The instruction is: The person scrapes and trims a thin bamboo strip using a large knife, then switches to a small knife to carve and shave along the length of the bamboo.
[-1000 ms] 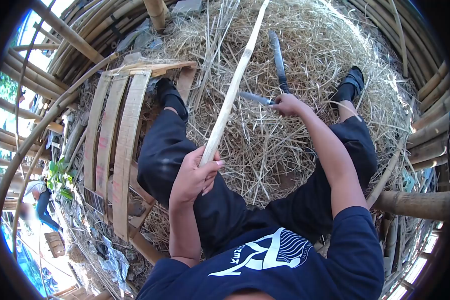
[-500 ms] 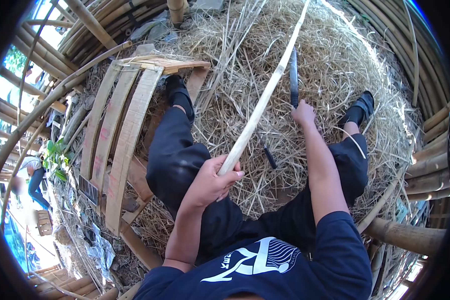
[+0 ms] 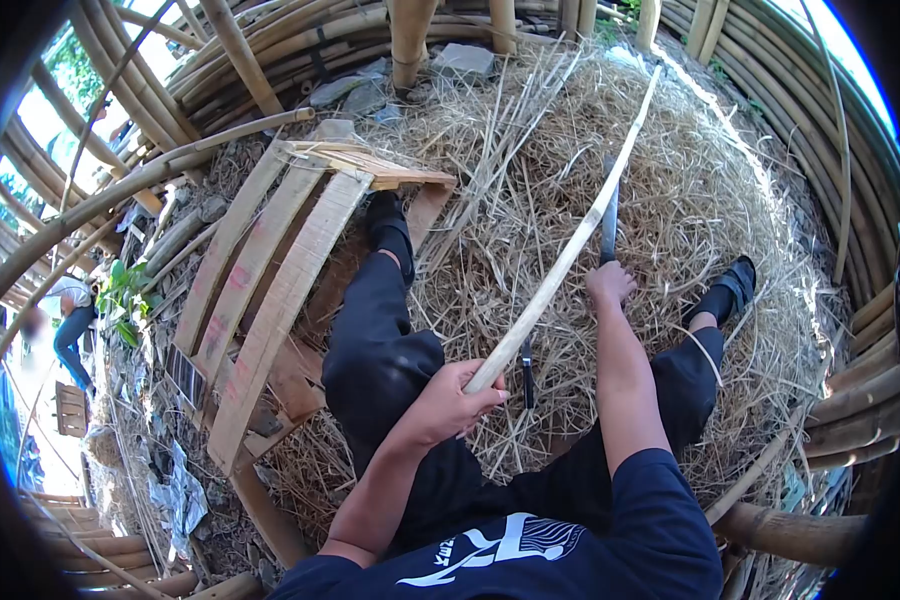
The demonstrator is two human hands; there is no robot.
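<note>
My left hand [image 3: 455,403] is closed around the near end of a long, pale bamboo strip [image 3: 560,278], which slants away to the upper right. In my right hand [image 3: 610,284] is the handle of a machete [image 3: 609,222], its dark blade pointing away from me. The upper part of the blade meets the strip in view; whether they touch I cannot tell. Between my legs, a second knife with a black handle [image 3: 528,380] lies on the straw, nearer my left hand.
Dry straw [image 3: 670,180] covers the ground. A slatted wooden crate [image 3: 280,290] stands tilted beside my left leg. Stacked bamboo poles [image 3: 770,100] line the enclosure, and a thick pole [image 3: 790,533] lies at lower right. Another person [image 3: 70,325] is at far left.
The whole view has shifted, so the ground and crate appear lower and farther right. The blade now overlaps the bamboo strip in view, where before it showed just beside it. Both grips stay the same.
</note>
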